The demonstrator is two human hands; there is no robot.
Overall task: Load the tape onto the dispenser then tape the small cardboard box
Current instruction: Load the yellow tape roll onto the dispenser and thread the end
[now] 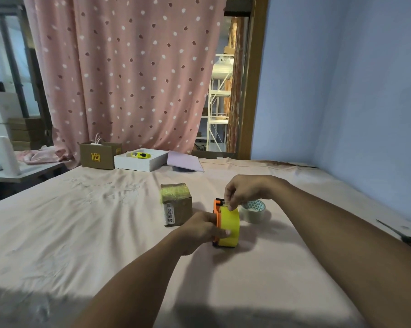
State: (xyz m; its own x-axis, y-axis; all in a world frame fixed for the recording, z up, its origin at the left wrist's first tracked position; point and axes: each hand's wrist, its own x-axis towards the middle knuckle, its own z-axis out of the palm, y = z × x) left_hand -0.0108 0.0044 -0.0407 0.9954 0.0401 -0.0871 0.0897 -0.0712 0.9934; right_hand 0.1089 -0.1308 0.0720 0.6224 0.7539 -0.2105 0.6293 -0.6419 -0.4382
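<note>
Hands meet at an orange dispenser [216,218] loaded with yellow tape [230,229] on the pink-covered table [81,221]: the left hand [203,229] grips its side, the right hand [241,191] fingers pinch the tape end above. Just left of the dispenser sits the small cardboard box [176,204]; just right, a white roll [254,210].

At centre frame the left hand [203,229] grips an orange tape dispenser [216,216] loaded with a yellow tape roll [230,229], standing on the pink tablecloth [81,221]. The right hand [243,191] pinches the tape end at the dispenser's top. Just left sits a small cardboard box [177,204], its top covered in yellowish tape. A clear tape roll [254,210] lies just right. Scissors [405,236] rest at the right edge. Upper left of the cloth holds a brown carton [97,156] and a white tray [140,159].
</note>
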